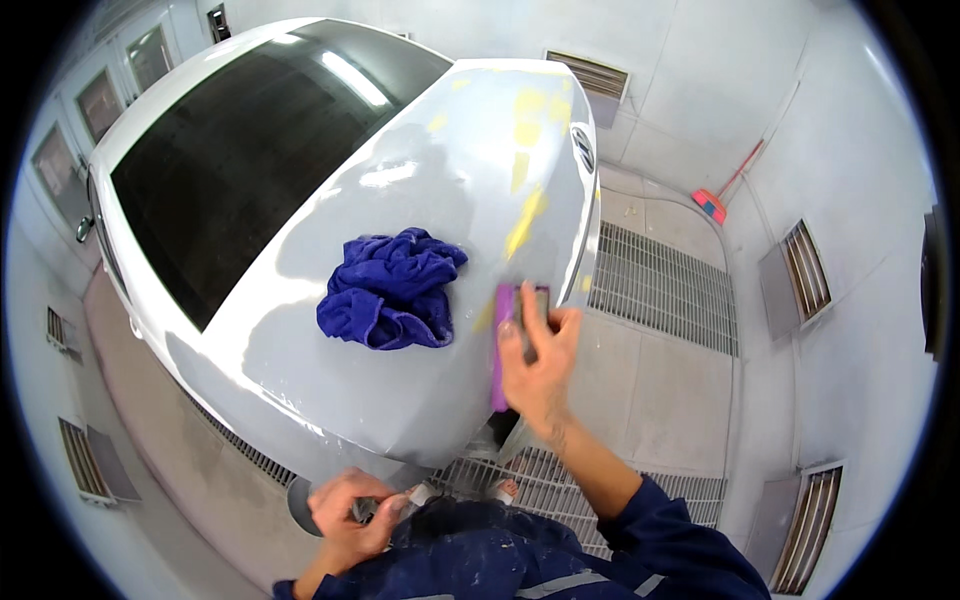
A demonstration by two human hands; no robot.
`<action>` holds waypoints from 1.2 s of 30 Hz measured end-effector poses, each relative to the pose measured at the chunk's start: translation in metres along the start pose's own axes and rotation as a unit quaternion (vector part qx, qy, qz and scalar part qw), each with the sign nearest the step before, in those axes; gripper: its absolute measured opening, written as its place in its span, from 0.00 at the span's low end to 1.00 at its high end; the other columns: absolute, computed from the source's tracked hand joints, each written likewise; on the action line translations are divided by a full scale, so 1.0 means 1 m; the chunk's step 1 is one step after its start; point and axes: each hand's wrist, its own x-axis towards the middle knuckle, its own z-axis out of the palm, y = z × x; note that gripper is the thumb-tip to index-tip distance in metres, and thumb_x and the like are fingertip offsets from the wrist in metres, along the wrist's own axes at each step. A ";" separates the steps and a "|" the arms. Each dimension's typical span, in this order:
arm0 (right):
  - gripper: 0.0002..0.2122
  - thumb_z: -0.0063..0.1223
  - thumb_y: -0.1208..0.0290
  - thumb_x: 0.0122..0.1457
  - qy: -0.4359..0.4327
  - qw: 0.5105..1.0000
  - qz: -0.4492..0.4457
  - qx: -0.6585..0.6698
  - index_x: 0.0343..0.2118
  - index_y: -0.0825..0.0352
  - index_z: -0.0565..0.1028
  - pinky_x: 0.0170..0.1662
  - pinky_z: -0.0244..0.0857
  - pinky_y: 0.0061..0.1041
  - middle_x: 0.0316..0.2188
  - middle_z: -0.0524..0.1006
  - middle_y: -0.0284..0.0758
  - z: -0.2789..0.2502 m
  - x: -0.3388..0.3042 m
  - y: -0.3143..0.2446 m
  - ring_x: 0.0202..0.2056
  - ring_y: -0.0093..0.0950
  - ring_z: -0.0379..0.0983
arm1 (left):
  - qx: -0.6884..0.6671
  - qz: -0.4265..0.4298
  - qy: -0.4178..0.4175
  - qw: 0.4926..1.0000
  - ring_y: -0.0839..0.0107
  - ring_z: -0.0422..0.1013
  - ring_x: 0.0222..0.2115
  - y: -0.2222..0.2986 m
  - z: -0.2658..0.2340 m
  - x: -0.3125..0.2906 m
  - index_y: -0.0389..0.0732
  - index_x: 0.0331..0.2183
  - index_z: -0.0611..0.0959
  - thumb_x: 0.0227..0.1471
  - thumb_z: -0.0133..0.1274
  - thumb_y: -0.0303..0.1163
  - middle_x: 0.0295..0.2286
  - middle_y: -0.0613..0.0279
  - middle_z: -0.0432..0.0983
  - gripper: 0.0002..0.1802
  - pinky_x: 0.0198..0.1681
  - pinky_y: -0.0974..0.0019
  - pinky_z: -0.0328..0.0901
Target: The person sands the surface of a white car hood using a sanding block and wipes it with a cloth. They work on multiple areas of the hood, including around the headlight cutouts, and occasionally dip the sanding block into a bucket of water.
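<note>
The right hand [537, 365] pinches a purple sanding block [503, 345] flat on the car hood [400, 170]; yellow filler patches [527, 215] look left to rub; the left hand [350, 515] grips something small I cannot make out.

Bright, even booth light with strong fisheye bending

You get flat overhead light: a long lamp glares off the windscreen [240, 150] and pale patches shine on the white hood [400, 180]. Shadows stay soft, with a faint one under the blue cloth [390, 290]. Your right hand [538, 365] is slightly motion-blurred. Straight wall and grate lines curve toward the rim, where the corners go black.
</note>
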 end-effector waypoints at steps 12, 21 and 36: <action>0.25 0.64 0.66 0.64 -0.012 1.000 0.007 -0.007 0.64 0.65 0.79 0.46 0.69 0.37 0.40 0.66 0.46 -0.029 -0.005 0.032 0.41 0.43 0.68 | 0.363 0.335 -0.216 0.842 0.41 0.64 0.62 -0.020 0.058 0.250 0.57 0.65 0.79 0.49 0.70 0.56 0.67 0.48 0.64 0.43 0.62 0.37 0.60; 0.23 0.63 0.66 0.64 -0.004 1.000 -0.026 -0.016 0.62 0.65 0.81 0.46 0.69 0.40 0.41 0.68 0.48 -0.020 -0.011 0.009 0.43 0.44 0.70 | 0.352 0.520 -0.160 0.762 0.61 0.73 0.37 -0.003 0.101 0.288 0.48 0.30 0.85 0.44 0.64 0.34 0.30 0.67 0.80 0.07 0.38 0.57 0.67; 0.22 0.57 0.58 0.69 0.036 0.990 0.049 -0.126 0.62 0.60 0.80 0.46 0.73 0.45 0.43 0.70 0.47 0.009 0.045 -0.003 0.47 0.48 0.73 | 0.373 0.460 -0.118 0.797 0.57 0.73 0.45 0.010 0.098 0.310 0.46 0.43 0.85 0.52 0.63 0.38 0.41 0.60 0.80 0.15 0.48 0.51 0.66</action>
